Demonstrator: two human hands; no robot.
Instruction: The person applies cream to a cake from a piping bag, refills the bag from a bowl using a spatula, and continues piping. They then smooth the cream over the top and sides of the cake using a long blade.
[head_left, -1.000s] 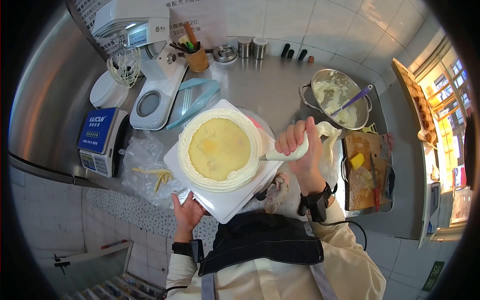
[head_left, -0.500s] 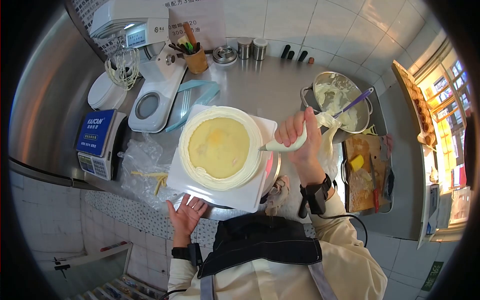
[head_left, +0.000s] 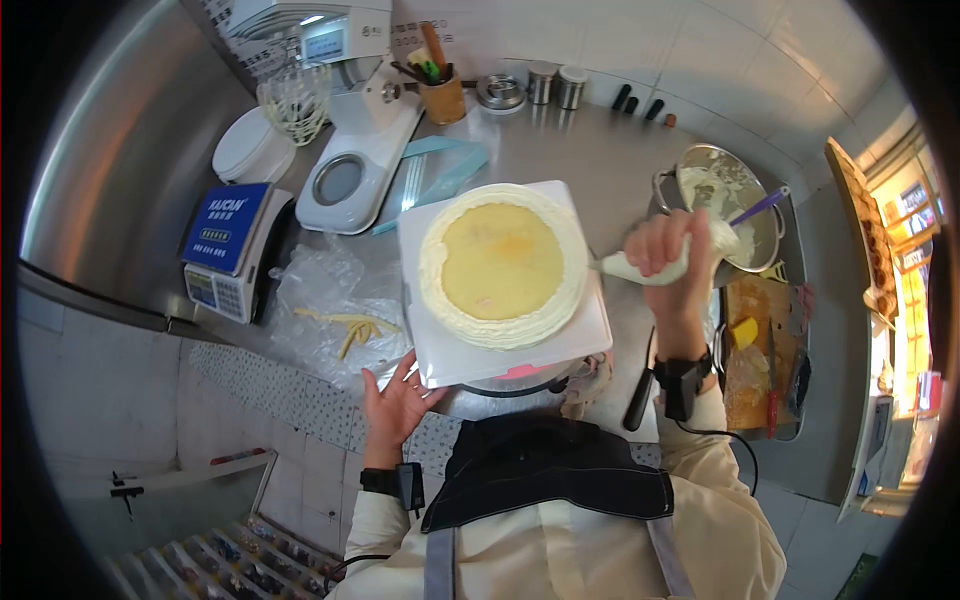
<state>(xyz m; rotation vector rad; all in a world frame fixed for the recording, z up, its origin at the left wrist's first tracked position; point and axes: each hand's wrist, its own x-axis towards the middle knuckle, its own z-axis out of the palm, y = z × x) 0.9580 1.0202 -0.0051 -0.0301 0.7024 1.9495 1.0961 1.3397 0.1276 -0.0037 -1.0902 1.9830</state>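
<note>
A round cake [head_left: 503, 262] with a yellow top and a ring of white cream round its edge sits on a white square board [head_left: 440, 355]. The board rests on a turntable, mostly hidden beneath it. My right hand [head_left: 672, 262] is closed round a piping bag [head_left: 620, 268] of white cream, whose tip points left at the cake's right side. My left hand [head_left: 398, 408], palm up with fingers spread, is at the board's lower left corner and holds nothing.
A mixer [head_left: 350, 180], a blue-topped scale [head_left: 225, 235] and a crumpled plastic bag [head_left: 300, 290] are on the left. To the right are a steel bowl [head_left: 745, 265] of cream, a cutting board [head_left: 745, 400] with a knife, and a black-handled spatula [head_left: 639, 400].
The board and cake have turned on the turntable. The whole view has shifted, so things appear further right. My right hand still holds the piping bag, its tip a little off the cake.
</note>
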